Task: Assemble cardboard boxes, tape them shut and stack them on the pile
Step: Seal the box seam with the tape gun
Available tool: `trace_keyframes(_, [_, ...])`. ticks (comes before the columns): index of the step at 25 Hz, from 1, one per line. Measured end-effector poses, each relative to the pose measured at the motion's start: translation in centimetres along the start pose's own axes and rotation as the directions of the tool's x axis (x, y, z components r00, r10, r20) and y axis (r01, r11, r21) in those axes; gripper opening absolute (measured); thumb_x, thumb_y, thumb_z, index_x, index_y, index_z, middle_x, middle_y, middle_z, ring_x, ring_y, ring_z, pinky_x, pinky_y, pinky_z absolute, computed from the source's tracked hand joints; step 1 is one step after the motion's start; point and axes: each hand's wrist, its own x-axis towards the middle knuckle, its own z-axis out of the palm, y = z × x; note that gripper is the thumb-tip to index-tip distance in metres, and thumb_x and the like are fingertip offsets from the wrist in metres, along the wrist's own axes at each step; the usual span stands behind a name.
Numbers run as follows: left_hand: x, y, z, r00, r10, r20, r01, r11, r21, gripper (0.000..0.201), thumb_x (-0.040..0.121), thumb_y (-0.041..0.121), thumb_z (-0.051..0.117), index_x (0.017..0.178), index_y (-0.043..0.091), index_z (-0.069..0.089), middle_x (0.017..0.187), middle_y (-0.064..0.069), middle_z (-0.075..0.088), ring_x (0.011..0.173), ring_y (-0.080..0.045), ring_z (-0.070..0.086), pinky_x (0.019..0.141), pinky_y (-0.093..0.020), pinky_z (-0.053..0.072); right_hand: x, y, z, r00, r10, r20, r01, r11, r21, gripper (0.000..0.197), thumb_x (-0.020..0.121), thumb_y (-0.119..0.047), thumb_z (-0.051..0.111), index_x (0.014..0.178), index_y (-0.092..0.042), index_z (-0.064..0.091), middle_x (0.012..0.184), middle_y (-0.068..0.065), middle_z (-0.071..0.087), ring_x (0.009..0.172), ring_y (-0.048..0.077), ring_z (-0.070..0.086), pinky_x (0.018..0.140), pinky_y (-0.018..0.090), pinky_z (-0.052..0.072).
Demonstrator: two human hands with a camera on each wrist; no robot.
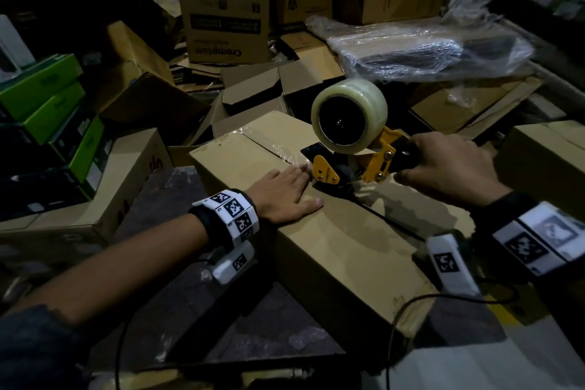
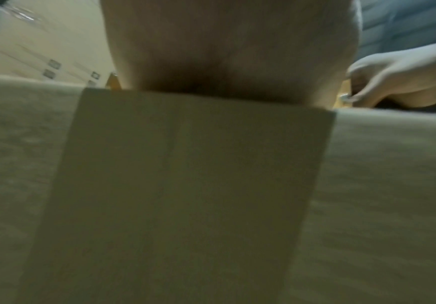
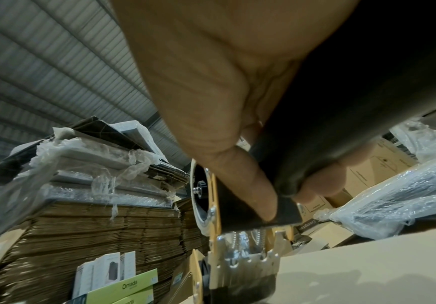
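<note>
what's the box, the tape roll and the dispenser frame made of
Box: matte brown cardboard, creased flap seam on top. Tape roll: glossy clear plastic film, likely, judging by its milky sheen. Dispenser frame: yellow painted metal, it seems, with riveted plates; black handle gripped by the right hand.

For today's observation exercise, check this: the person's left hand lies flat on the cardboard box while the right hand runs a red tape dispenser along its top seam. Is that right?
Not quite: the tape dispenser is yellow, not red, as the head view shows. Otherwise correct: the left hand lies flat on the cardboard box while the right hand runs the dispenser along its top seam.
</note>
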Motion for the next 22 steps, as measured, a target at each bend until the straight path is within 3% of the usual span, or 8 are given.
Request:
trace_keyframes(8, [-4.9,4.5,-1.2,0.978,0.198,0.06,-0.202,0.977,0.069,0.09,0.09,0.073,0.014,0.154,0.01,0.004,0.161,-0.012,0.004,0.149,-0.023,0.007,0.121,-0.039,0.015,0.4,-1.6,-0.9,0.997,0.08,0.004,-0.08,0.996,-0.042,0.026,0.083,-0.039,0.072,0.1,-0.023,0.062,0.085,0.001,0.062,0.078,0.025,0.059,0.069,0.037,0.054])
trace_keyframes(13, [-8.5,8.9,0.4,0.882,0.465,-0.083,-0.449,0.88,0.153,0.085,0.091,0.071,0.011,0.152,0.014,0.022,0.159,-0.011,0.019,0.145,-0.024,0.022,0.116,-0.036,0.022,0.0,-2.7,-1.8,0.992,0.124,0.018,-0.123,0.991,-0.044,0.025,0.081,-0.039,0.075,0.098,-0.024,0.063,0.087,0.002,0.065,0.082,0.026,0.06,0.062,0.031,0.042])
trace_keyframes(16, [-8.2,8.8,2.4,0.82,0.52,-0.24,-0.477,0.852,0.216,0.08,0.094,0.064,0.008,0.14,0.011,0.047,0.145,-0.014,0.047,0.132,-0.029,0.047,0.105,-0.04,0.043,-0.6,-3.2,-2.6,0.988,0.147,0.035,-0.148,0.989,0.009,0.024,0.081,-0.039,0.078,0.093,-0.025,0.063,0.084,0.001,0.068,0.082,0.023,0.064,0.066,0.032,0.045])
trace_keyframes(18, [-7.5,7.8,3.5,0.781,0.551,-0.296,-0.499,0.834,0.236,0.074,0.098,0.058,0.011,0.131,0.011,0.058,0.133,-0.014,0.058,0.121,-0.029,0.058,0.095,-0.04,0.052,-0.9,-3.8,-3.2,0.984,0.162,0.073,-0.166,0.985,0.042,0.019,0.083,-0.037,0.077,0.085,-0.025,0.062,0.076,-0.003,0.068,0.075,0.016,0.065,0.061,0.029,0.043])
trace_keyframes(22, [-6.9,4.7,3.9,0.783,0.55,-0.289,-0.498,0.834,0.238,0.071,0.098,0.058,0.014,0.133,0.013,0.057,0.134,-0.009,0.058,0.122,-0.027,0.057,0.097,-0.04,0.051,-1.1,-5.5,-3.2,0.979,0.14,0.15,-0.165,0.971,0.172,0.014,0.091,-0.028,0.072,0.09,-0.014,0.068,0.075,0.001,0.071,0.069,0.016,0.068,0.063,0.034,0.057])
